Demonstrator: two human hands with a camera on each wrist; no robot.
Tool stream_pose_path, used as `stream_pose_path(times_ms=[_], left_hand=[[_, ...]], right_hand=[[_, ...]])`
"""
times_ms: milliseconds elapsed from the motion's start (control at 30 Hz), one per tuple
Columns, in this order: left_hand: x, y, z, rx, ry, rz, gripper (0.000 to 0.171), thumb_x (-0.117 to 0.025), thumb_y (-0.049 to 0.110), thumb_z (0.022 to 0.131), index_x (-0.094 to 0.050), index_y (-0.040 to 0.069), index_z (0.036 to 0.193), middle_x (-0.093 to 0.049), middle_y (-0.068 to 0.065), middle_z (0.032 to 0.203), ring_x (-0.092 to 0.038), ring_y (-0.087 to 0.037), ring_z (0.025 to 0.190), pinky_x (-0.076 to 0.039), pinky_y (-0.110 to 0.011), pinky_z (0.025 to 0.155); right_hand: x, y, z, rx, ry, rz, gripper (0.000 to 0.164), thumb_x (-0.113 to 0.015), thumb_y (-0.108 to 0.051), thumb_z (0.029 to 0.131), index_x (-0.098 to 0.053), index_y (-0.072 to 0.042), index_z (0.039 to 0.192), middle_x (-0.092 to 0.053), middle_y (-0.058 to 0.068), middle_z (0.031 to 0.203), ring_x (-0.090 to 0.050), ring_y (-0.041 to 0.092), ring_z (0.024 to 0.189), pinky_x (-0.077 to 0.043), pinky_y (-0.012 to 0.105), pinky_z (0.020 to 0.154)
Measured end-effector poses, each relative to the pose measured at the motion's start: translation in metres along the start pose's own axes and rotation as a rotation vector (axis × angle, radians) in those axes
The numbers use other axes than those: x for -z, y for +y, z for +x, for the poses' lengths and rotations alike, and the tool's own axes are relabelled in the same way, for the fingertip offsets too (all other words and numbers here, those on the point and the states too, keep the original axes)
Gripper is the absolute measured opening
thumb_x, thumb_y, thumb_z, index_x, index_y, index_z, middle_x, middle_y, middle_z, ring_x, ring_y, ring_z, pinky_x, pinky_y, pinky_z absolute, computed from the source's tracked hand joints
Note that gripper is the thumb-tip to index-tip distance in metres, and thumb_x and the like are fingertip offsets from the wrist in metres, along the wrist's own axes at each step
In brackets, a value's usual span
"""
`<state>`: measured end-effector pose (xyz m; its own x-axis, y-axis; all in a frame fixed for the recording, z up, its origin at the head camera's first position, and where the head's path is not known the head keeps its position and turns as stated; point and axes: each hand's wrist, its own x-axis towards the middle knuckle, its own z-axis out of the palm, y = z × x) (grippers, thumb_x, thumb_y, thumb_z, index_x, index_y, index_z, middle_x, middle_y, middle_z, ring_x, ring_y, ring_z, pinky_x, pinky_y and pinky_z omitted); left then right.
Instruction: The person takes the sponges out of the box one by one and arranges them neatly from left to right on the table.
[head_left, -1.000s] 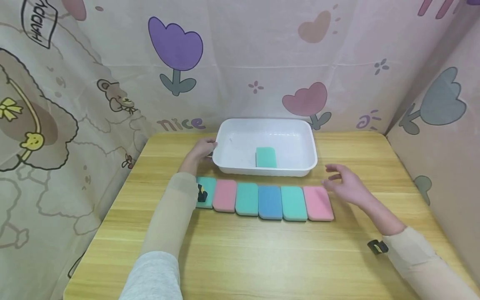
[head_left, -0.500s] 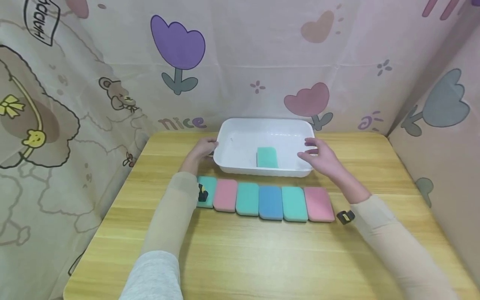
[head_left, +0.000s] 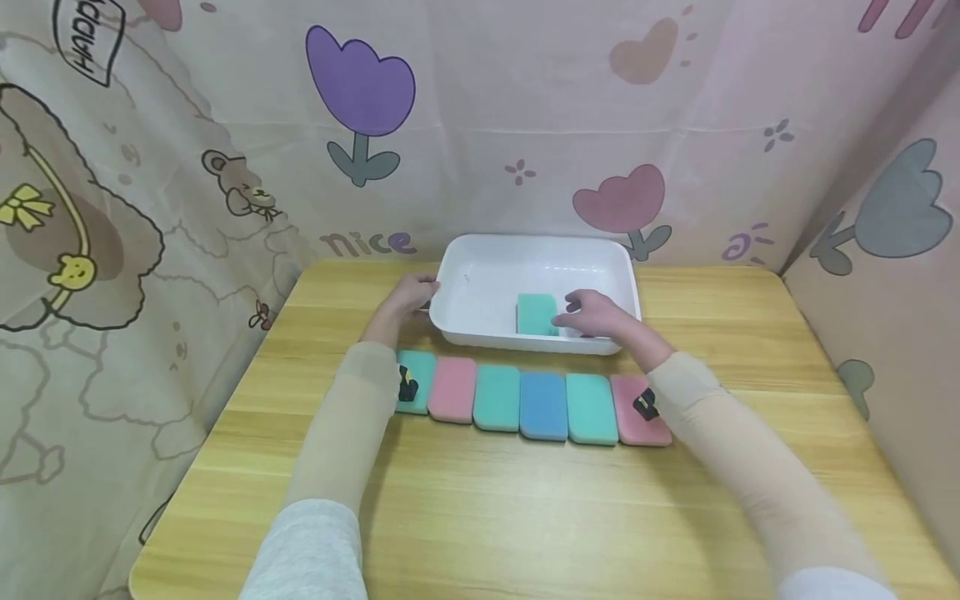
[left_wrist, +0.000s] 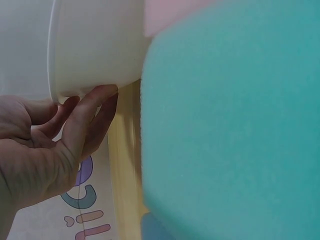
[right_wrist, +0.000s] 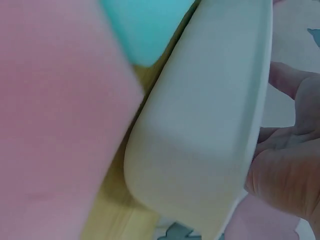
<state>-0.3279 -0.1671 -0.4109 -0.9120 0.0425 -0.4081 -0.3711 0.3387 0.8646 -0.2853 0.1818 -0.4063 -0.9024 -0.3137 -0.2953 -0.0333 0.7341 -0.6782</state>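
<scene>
A white plastic tray (head_left: 495, 341) stands at the back of the table, with one teal sponge (head_left: 535, 314) lying inside near its front wall. My left hand (head_left: 408, 297) grips the tray's left end; in the left wrist view the thumb is at the rim and the fingers (left_wrist: 82, 117) curl beneath it. Over the right end of the tray reaches my right hand (head_left: 597, 317), fingers apart, the thumb tip at the teal sponge's right edge. Whether it touches the sponge is hard to tell. The right wrist view shows this hand (right_wrist: 287, 155) partly hidden behind the tray wall.
In front of the tray runs a row of several sponges: teal (head_left: 422, 379), pink (head_left: 452, 390), teal (head_left: 496, 397), blue (head_left: 543, 406), teal (head_left: 592, 408) and pink (head_left: 636, 429). They lie on a wooden table (head_left: 480, 517). A patterned cloth (head_left: 465, 167) hangs close behind the tray.
My right hand has moved left, from beside the pink sponge at the row's right end, over the tray's rim to the teal sponge inside. The left hand keeps its grip on the tray.
</scene>
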Motion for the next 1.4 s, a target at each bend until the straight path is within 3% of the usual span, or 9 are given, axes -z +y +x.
stream_pose_path(times_ms=[300, 667, 1400], left_hand=[[0.000, 0.001, 0.000, 0.001, 0.006, 0.003, 0.048, -0.046, 0.019, 0.112, -0.041, 0.002, 0.156, -0.053, -0.022, 0.145, -0.057, -0.036, 0.128, -0.058, -0.043, 0.099], [0.000, 0.002, 0.000, -0.005, 0.007, -0.006, 0.047, -0.047, 0.018, 0.111, -0.043, 0.002, 0.155, -0.053, -0.023, 0.145, -0.056, -0.038, 0.128, -0.057, -0.048, 0.102], [0.000, 0.000, 0.001, -0.017, -0.002, -0.002, 0.045, -0.045, 0.016, 0.112, -0.045, 0.000, 0.154, -0.053, -0.023, 0.146, -0.056, -0.039, 0.129, -0.057, -0.049, 0.102]], right_hand=[[-0.010, -0.010, 0.025, -0.085, -0.032, 0.000, 0.082, -0.069, -0.035, 0.099, -0.031, 0.009, 0.157, -0.046, 0.030, 0.153, -0.056, 0.042, 0.131, -0.062, 0.044, 0.093], [-0.013, -0.023, 0.037, -0.103, -0.043, 0.009, 0.083, -0.076, -0.028, 0.095, -0.032, 0.011, 0.154, -0.045, 0.030, 0.149, -0.056, 0.042, 0.128, -0.066, 0.040, 0.078], [-0.021, -0.023, 0.038, -0.123, 0.039, 0.078, 0.080, -0.078, -0.022, 0.094, -0.031, 0.001, 0.155, -0.052, 0.027, 0.141, -0.064, 0.041, 0.118, -0.064, 0.042, 0.086]])
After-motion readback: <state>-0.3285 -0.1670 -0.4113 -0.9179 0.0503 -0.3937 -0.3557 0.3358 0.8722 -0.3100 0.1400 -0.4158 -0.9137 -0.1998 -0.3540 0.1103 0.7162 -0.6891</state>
